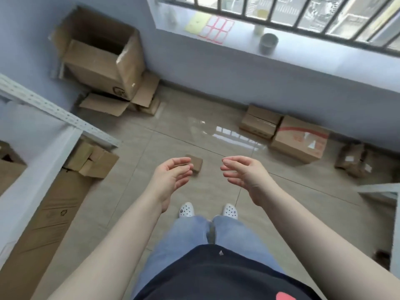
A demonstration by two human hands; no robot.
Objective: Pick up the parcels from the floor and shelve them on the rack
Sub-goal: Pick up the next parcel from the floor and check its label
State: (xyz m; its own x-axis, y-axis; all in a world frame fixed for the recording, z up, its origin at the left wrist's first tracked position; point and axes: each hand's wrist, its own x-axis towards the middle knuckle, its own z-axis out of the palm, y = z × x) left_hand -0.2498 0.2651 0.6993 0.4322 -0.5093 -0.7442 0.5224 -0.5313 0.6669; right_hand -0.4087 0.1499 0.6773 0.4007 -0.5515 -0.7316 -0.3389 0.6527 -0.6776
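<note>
A small brown parcel (196,163) lies on the tiled floor just ahead of my feet, partly hidden behind my left fingers. My left hand (172,179) and my right hand (243,175) hover above the floor, palms facing each other, fingers loosely curved and holding nothing. More parcels sit by the far wall: a taped carton (260,121), a red-printed carton (299,138) and a crumpled brown parcel (351,160). The white metal rack (54,112) stands at the left, with cartons on a lower shelf.
A large open carton (101,55) sits on flattened cardboard in the far left corner. Small boxes (95,160) and a long flat carton (43,219) lie beside the rack. A window ledge (303,59) holds cups and label sheets. A white frame (381,189) stands at the right.
</note>
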